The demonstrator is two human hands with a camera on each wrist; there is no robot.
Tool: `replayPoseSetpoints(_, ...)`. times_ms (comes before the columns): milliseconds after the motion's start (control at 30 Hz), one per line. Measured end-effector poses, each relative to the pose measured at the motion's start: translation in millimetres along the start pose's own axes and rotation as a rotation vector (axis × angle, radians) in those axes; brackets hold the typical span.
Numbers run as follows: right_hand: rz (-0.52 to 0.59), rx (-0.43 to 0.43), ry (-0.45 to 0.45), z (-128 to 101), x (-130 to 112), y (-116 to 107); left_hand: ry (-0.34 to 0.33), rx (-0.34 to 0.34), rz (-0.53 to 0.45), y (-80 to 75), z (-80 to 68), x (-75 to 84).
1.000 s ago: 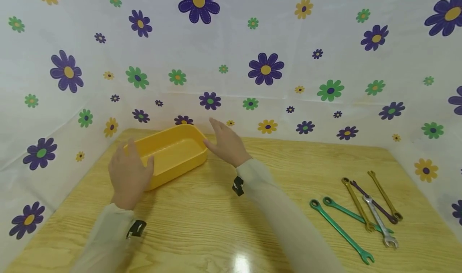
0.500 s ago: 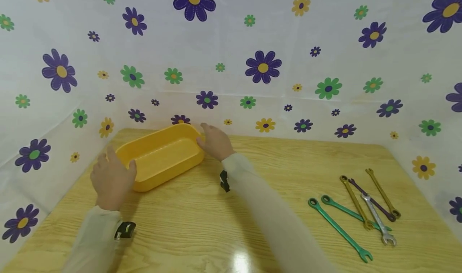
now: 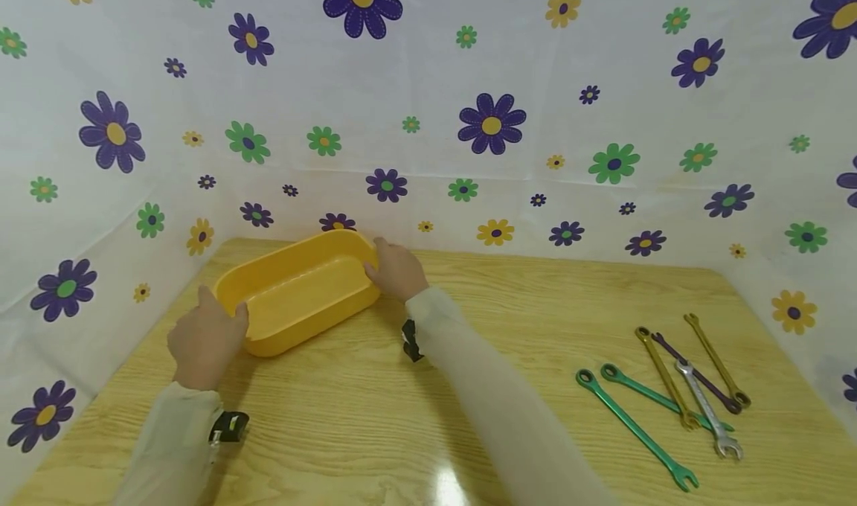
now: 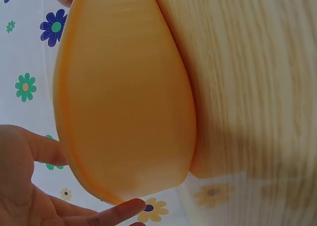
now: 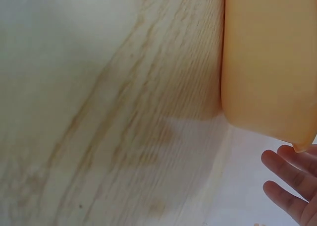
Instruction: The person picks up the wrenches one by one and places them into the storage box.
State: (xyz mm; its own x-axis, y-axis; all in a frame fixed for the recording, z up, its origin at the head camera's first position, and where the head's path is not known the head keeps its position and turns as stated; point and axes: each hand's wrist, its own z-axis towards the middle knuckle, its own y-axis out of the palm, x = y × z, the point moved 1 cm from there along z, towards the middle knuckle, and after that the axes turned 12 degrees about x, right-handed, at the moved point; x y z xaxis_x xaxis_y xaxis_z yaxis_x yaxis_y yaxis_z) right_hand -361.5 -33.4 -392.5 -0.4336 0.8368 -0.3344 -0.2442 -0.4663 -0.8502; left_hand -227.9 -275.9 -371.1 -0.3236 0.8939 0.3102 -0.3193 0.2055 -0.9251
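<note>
At the L side of the tabletop, head view, the L hand has hold of the near end of a yellow, oblong, round-cornered plastic-looking tray, thumb at the rim, index straight along the outside. L wrist cam adds what head view hides: the tray's smooth outer end wall, w/ the L thumb at the rim & a finger across the wall's far edge.

Tray sits upright on the pale wood-grain table, b/w both hands, set slantwise, R end farther back. Head view alone gives its bare inside floor.

Next, R hand grips the tray's far end, thumb on the rim, other fingers mostly out of sight behind. R wrist cam shows some of those fingers loosely bent, by the rim's corner; thumb n/a there.

Far R, well apart from the hands, head view only: a long green metal wrench, then a 2nd green wrench crossed by a gold wrench & a silver wrench; the silver also crosses a purple wrench. Last, another gold wrench.
</note>
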Motion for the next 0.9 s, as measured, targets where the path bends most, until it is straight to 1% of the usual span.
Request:
replayPoseSetpoints(200,-0.010,-0.036,0.035,0.3,-1.4,1.0,0.002,-0.061,0.006,-1.5,-2.8,-3.7)
replayPoseSetpoints(367,-0.006,-0.043,0.059,1.7,-2.4,2.7,-0.021,-0.131,-0.001,-1.3,-5.5,-4.9)
replayPoseSetpoints(467,-0.008,-0.053,0.070,2.8,-2.5,4.5,-0.032,-0.158,0.003,-1.6,-6.9,-5.4)
replayPoseSetpoints(567,0.001,-0.073,0.090,4.2,-2.0,5.5,-0.033,-0.164,0.003,-2.3,-7.5,-5.7)
replayPoseSetpoints(700,0.023,-0.095,0.121,5.8,-1.5,5.3,-0.022,-0.152,-0.006,-2.1,-6.5,-5.7)
replayPoseSetpoints(900,0.038,-0.080,0.123,5.6,-0.2,5.9,-0.010,-0.141,-0.013,-0.4,-2.8,-6.2)
